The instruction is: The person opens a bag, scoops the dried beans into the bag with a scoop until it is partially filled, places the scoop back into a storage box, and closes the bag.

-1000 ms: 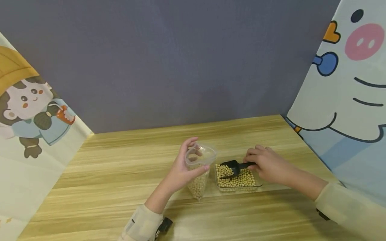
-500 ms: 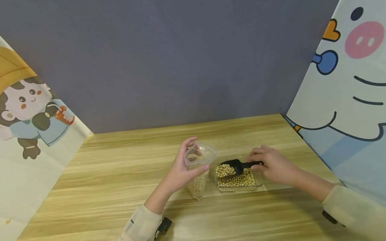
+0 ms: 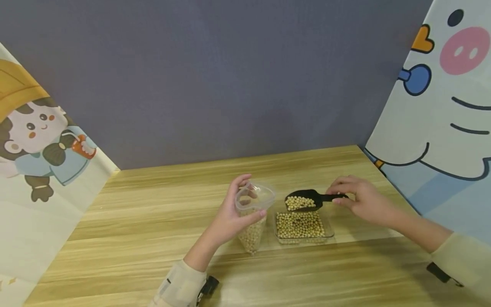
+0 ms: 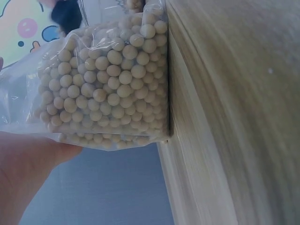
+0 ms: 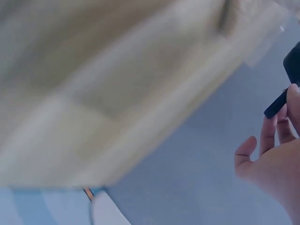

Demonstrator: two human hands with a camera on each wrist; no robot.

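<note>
My left hand (image 3: 229, 219) is curled round the upper part of a clear plastic bag (image 3: 253, 236), its mouth spread wide. Pale yellow soybeans fill the bag's lower part, which stands on the wooden table; the left wrist view shows the packed soybeans (image 4: 108, 89) close up, beside part of the hand (image 4: 23, 168). My right hand (image 3: 362, 199) pinches the handle of a black scoop (image 3: 316, 197) loaded with soybeans. The scoop hangs level over the back edge of a clear rectangular container (image 3: 329, 232) of soybeans. In the right wrist view the scoop's handle (image 5: 275, 104) shows between the fingertips.
The wooden table (image 3: 153, 221) runs back to a grey partition (image 3: 230, 85). Cartoon-printed panels stand at the left (image 3: 57, 157) and right (image 3: 441, 128). The bag and container stand side by side, a narrow gap between them.
My right hand has drawn the scoop up out of the container's soybeans and rightward, levelling it with a load of soybeans. The left hand and bag have stayed put.
</note>
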